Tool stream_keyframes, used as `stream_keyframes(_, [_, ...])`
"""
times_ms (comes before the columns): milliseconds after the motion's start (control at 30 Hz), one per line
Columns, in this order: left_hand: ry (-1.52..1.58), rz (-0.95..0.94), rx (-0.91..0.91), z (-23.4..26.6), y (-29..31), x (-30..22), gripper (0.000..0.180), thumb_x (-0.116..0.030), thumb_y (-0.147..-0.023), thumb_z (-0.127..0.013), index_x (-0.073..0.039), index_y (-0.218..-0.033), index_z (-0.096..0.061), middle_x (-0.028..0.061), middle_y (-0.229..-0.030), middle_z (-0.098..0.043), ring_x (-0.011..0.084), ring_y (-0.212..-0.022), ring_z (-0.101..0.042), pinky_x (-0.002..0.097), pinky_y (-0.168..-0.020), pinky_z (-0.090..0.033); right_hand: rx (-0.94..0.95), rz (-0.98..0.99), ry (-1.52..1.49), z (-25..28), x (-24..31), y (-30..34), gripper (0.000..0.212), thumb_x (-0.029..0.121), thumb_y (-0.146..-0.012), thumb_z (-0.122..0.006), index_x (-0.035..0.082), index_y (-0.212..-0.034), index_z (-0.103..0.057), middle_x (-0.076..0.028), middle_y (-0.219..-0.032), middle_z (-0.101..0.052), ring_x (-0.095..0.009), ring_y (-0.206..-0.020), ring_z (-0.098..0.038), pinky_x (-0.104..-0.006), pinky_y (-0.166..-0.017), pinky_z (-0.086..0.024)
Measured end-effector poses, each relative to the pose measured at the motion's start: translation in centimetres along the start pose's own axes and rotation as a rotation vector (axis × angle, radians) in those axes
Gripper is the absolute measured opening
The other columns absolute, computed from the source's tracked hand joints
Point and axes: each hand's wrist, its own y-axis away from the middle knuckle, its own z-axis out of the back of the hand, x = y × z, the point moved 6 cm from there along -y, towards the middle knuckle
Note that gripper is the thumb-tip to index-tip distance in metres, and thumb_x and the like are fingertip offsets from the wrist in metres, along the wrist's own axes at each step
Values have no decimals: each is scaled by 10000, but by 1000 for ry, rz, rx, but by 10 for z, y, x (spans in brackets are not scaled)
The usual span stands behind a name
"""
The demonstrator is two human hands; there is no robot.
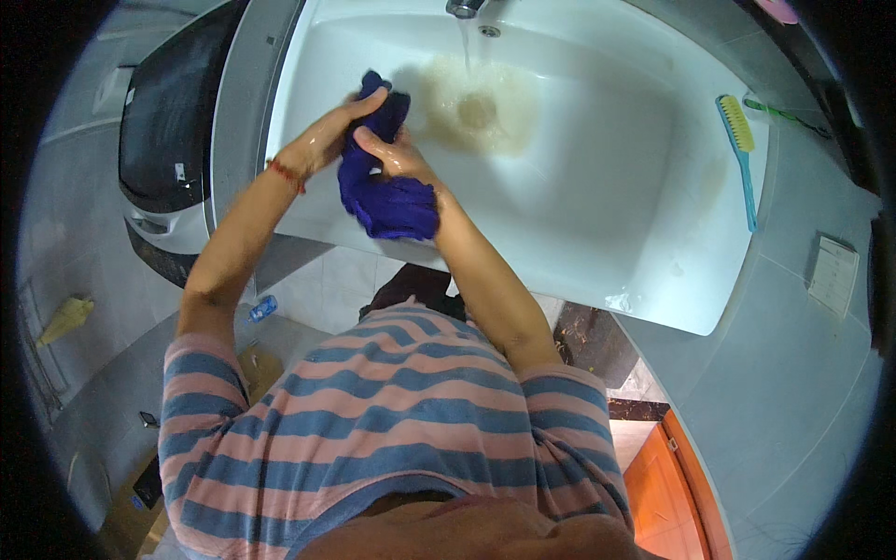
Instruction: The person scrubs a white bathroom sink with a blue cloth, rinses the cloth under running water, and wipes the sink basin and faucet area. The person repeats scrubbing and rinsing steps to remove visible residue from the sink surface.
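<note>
A dark purple-blue cloth (392, 207), wet and bunched, hangs over the left side of the white sink (597, 177). My left hand (329, 135), with a red string bracelet at its wrist, grips the upper part of the cloth from the left. Close beside it, my right hand (399, 161) is closed on the middle of the same cloth, thumb on top. The lower end of the cloth drapes against my right wrist. Water runs from the faucet (464, 8) to the right of my hands, into a brownish puddle (481, 107) around the drain.
A blue-handled brush (737, 140) with yellow bristles lies on the sink's right rim. To the left stands a washing machine (173, 112) with a dark lid. A white card-like box (833, 275) sits at the far right. On the floor is a blue item (263, 308).
</note>
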Motion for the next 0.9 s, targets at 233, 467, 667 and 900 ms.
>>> stream_keyframes(233, [1121, -232, -52, 39, 9, 40, 722, -495, -850, -489, -37, -1352, -247, 163, -1297, -396, 295, -1211, -376, 420, -1061, -211, 359, -61, -541, -50, 22, 6, 389, 400, -821, -503, 34, -931, -576, -91, -796, -603, -170, -686, -582, -278, -641, -488])
stream_keyframes(467, [1232, -810, 314, -43, 6, -47, 681, -684, -736, -443, -227, -1241, -448, 93, -1257, -441, 243, -1114, -443, 441, -983, -322, 223, -49, -803, -69, 34, 9, 286, 332, -805, -576, 54, -867, -553, -50, -707, -567, -143, -599, -554, -234, -565, -468])
stream_keyframes(667, [505, -219, 171, -25, -15, -36, 489, -613, -769, -519, -126, -763, -486, 12, -711, -513, 147, -639, -521, 264, -586, -455, 76, -239, -445, -49, 31, 21, 237, 295, -798, -614, 68, -802, -547, -30, -646, -546, -124, -543, -535, -215, -511, -452])
stream_keyframes(900, [-478, -180, 147, -26, -27, -51, 340, -316, -784, -613, -33, -972, -610, 18, -832, -605, 119, -740, -546, 254, -695, -442, 6, -116, -88, -39, 14, 5, 207, 253, -791, -595, 50, -779, -555, -44, -666, -546, -122, -578, -525, -249, -547, -432])
